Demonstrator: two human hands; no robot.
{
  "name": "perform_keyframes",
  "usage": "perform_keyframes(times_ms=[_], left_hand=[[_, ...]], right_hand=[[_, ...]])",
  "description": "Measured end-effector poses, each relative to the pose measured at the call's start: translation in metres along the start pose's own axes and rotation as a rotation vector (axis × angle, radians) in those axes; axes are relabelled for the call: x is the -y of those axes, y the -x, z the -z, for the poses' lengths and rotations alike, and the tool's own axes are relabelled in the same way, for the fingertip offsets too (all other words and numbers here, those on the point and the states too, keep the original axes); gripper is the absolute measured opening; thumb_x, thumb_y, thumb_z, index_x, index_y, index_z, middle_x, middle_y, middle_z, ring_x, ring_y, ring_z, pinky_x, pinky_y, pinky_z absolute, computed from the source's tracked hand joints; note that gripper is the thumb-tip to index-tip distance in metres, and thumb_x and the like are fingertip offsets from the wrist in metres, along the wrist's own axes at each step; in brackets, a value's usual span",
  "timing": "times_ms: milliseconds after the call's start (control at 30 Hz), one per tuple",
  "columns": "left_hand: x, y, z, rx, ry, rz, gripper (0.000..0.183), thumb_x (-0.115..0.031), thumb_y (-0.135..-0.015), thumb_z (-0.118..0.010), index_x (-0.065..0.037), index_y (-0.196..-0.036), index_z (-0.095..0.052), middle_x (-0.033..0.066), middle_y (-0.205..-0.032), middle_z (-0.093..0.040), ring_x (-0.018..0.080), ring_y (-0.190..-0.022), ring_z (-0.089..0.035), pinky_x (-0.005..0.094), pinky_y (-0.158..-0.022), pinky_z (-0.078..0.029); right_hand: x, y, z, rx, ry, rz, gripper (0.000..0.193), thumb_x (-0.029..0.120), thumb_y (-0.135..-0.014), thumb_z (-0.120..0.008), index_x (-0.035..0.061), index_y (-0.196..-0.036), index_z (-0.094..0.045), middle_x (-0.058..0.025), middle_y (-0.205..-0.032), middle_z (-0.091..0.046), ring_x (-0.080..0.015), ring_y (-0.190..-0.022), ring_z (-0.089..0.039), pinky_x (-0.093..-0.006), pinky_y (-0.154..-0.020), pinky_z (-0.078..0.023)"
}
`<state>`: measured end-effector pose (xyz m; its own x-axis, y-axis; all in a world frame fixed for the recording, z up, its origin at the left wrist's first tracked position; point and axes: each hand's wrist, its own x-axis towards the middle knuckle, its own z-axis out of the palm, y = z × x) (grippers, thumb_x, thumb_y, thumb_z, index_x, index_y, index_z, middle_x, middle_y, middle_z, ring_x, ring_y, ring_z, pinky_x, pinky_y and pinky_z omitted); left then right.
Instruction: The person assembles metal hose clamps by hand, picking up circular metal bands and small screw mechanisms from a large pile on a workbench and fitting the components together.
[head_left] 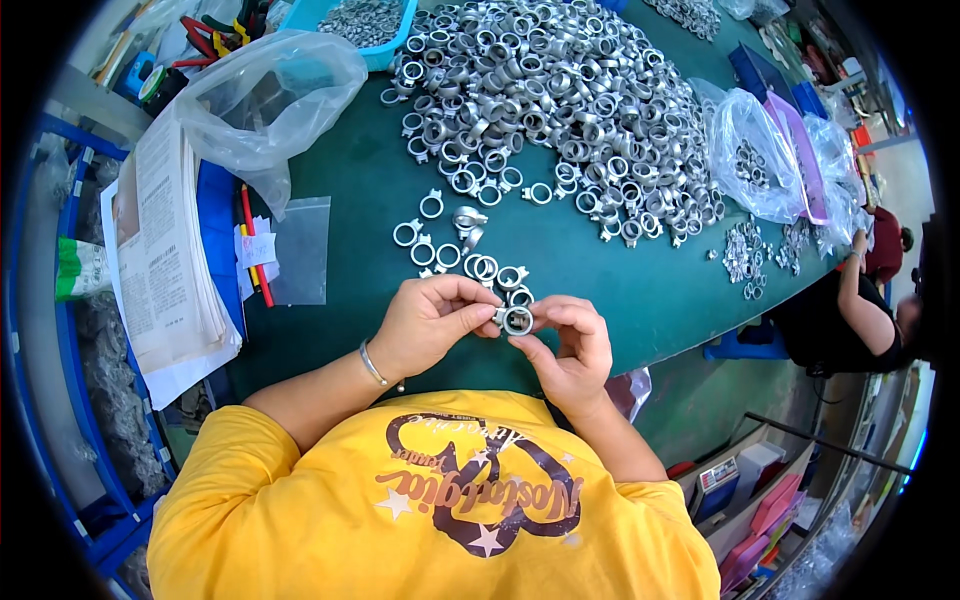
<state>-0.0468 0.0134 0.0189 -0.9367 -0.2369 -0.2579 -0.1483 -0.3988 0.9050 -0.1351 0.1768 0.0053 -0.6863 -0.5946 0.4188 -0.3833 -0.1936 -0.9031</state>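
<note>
My left hand (428,320) pinches the left side of a small silver metal ring with a lug (517,333), held just above the table's near edge. On its other side, the thumb and fingers of my right hand (575,350) close on the same ring, its round opening facing up. Several loose rings like it, one of them a ring (424,253), lie just beyond my fingers. Farther off, a big heap of these metal rings (540,90) covers the far middle of the green table (370,240). My fingertips partly hide the ring's lug.
At left are a clear plastic bag (270,110), a stack of papers (165,250), red pencils (256,245) and pliers (205,40). A blue basket (385,50) of small parts stands behind. Bagged parts (755,165) lie right, near a seated person (850,310).
</note>
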Motion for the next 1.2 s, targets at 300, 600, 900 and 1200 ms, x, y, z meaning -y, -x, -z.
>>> perform_keyframes(times_ms=[300,600,900,1200], left_hand=[[0.004,0.005,0.001,0.081,0.229,0.136,0.024,-0.012,-0.092,-0.049,0.004,-0.108,-0.057,0.0121,-0.095,-0.062,0.0154,-0.081,-0.063,0.0266,-0.07,-0.054],[0.005,0.003,0.02,-0.009,0.47,0.072,0.023,-0.019,-0.093,-0.045,-0.001,-0.101,-0.056,0.0117,-0.09,-0.062,0.0165,-0.074,-0.062,0.0248,-0.059,-0.052],[0.001,0.008,0.019,-0.119,0.12,-0.019,0.008,-0.006,-0.084,-0.059,0.0,-0.089,-0.057,0.0051,-0.07,-0.059,0.008,-0.055,-0.053,0.0177,-0.048,-0.042],[0.005,0.012,0.016,-0.021,0.042,-0.101,0.008,-0.004,-0.082,-0.062,0.002,-0.088,-0.062,0.0049,-0.082,-0.06,0.0079,-0.061,-0.056,0.0175,-0.05,-0.043]], right_hand=[[0.016,-0.016,-0.011,0.14,0.134,0.152,0.026,-0.008,-0.065,-0.071,-0.0005,-0.086,-0.057,-0.0146,-0.089,-0.063,-0.0253,-0.079,-0.062,-0.0308,-0.067,-0.05],[-0.015,-0.086,-0.021,0.341,0.655,0.216,0.023,-0.005,-0.069,-0.061,0.0061,-0.089,-0.064,-0.0088,-0.085,-0.055,-0.0272,-0.08,-0.054,-0.0354,-0.067,-0.047],[-0.008,-0.076,-0.02,0.369,0.371,-0.231,0.019,-0.001,-0.07,-0.068,0.0029,-0.084,-0.057,-0.008,-0.09,-0.053,-0.0185,-0.075,-0.056,-0.0277,-0.063,-0.047],[0.0,-0.035,-0.02,0.349,0.045,-0.224,0.019,-0.004,-0.068,-0.071,0.0031,-0.082,-0.059,-0.0059,-0.089,-0.054,-0.0147,-0.08,-0.054,-0.0241,-0.065,-0.046]])
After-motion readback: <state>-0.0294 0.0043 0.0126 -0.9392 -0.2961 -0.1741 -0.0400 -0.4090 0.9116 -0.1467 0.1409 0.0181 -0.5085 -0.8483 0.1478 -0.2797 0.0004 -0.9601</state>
